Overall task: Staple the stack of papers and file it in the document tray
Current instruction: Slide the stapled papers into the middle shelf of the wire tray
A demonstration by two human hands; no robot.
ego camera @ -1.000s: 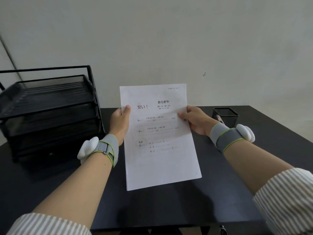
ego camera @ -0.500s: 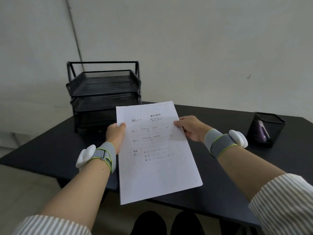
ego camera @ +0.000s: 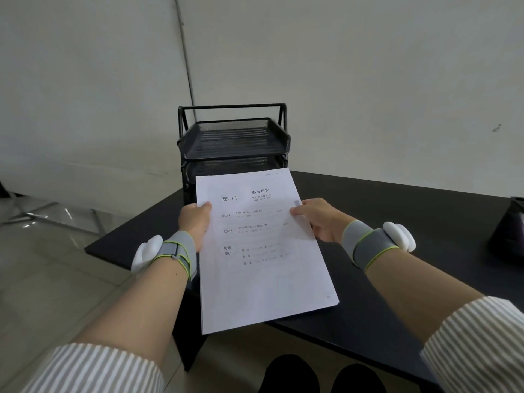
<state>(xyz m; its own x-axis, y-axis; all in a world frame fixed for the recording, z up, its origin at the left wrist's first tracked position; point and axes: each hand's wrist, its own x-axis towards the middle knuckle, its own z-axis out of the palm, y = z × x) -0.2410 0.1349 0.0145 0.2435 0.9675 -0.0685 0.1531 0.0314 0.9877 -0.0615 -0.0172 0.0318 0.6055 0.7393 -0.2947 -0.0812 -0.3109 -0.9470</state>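
Both hands carry the stack [ego camera: 263, 251] in the air, above the near corner of the table [ego camera: 397, 222]. Left hand [ego camera: 194, 222] pinches the stack's left edge at 9 o'clock, thumb on the top sheet; right hand [ego camera: 320, 219] pinches the right edge at 3 o'clock, thumb likewise on top. So both are closed on the paper, one at either side of it. The stack is tilted, far edge raised, printed side up. The near right corner shows several sheets lying flush.

The tray [ego camera: 235, 140], black mesh with several tiers, stands at 12 o'clock from the stack on the far corner of the table. The stack's far edge overlaps the lower tiers in this view; whether it touches them I cannot tell. The top tier looks empty. A dark cup [ego camera: 507, 231] sits at 3 o'clock at the frame edge, well apart.

No staple visible in any corner; too small to tell either way. No stapler in sight.

Judged step: filing, with the stack being presented to the tray. Next move calls for levelling the sheets, lining the leading edge up with a tier opening, and sliding in straight. Risk: the edge catching the mesh lip and the sheets fanning if unstapled.
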